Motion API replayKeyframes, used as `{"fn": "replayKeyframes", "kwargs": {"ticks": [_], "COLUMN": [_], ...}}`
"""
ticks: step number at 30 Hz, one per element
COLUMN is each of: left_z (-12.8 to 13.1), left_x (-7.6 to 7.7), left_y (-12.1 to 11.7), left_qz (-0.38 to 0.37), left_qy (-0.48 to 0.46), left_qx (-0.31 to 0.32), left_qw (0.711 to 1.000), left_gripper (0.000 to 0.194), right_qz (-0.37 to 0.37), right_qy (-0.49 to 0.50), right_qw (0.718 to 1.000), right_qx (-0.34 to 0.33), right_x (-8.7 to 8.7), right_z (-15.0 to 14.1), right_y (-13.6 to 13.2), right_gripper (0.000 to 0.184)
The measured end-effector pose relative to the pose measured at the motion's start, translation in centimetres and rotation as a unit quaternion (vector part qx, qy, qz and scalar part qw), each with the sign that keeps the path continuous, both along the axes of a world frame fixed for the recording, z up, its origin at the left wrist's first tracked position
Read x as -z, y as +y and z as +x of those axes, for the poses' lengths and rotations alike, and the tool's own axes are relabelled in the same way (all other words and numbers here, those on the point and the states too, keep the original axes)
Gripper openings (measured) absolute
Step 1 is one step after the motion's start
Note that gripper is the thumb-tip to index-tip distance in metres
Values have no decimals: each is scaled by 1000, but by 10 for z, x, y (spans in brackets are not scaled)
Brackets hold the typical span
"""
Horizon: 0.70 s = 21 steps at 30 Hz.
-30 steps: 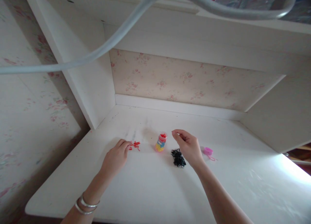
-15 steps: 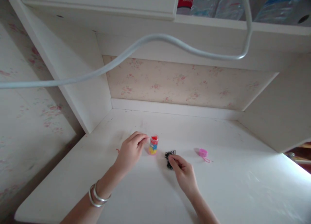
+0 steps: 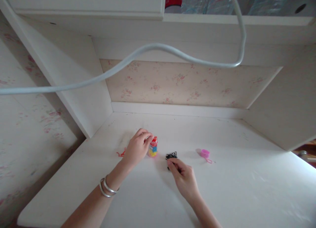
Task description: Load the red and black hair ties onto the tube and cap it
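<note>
We note a pale cable (image 3: pixel 158 46) looping across the view, floral wallpaper (image 3: pixel 180 83), and a red-labelled item (image 3: pixel 173 0) on the upper shelf (image 3: pixel 237 19).

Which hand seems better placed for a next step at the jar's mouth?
Left, I'd judge: the left hand is at the mouth of the jar, while the right hand is at the black bands.

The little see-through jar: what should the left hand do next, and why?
Perhaps the left hand should open its fingers over the small clear plastic jar. They are pinched together right at its uncovered top, where bright red pieces show, though whether they hold one is too small to tell.
</note>
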<state>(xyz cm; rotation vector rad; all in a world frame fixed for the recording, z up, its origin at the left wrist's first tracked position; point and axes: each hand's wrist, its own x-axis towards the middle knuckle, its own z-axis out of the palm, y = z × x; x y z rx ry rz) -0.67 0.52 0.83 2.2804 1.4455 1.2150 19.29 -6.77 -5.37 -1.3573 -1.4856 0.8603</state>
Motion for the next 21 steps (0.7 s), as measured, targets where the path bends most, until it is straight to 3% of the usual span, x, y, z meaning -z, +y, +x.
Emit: {"fn": "replayKeyframes", "kwargs": {"ticks": [8, 13, 16, 21], "left_z": [-15, -42, -64, -101], "left_x": [-4, 8, 22, 44], "left_y": [-5, -6, -5, -1], "left_qz": [-3, -48, -100, -149], "left_qy": [-40, -47, -40, -7], "left_qx": [-33, -83, -125, -215], "left_qw": [999, 994, 986, 965], "left_gripper": [27, 32, 35, 33], "right_qz": [5, 25, 44, 40], "right_qy": [-18, -64, -95, -161], "right_qw": [1000, 998, 994, 981], "right_qx": [3, -3, -32, -104], "right_x": [4, 8, 7, -7], "right_z": [2, -3, -20, -73], "right_y": [1, -2, -7, -4], "right_gripper": [36, 34, 33, 32]}}
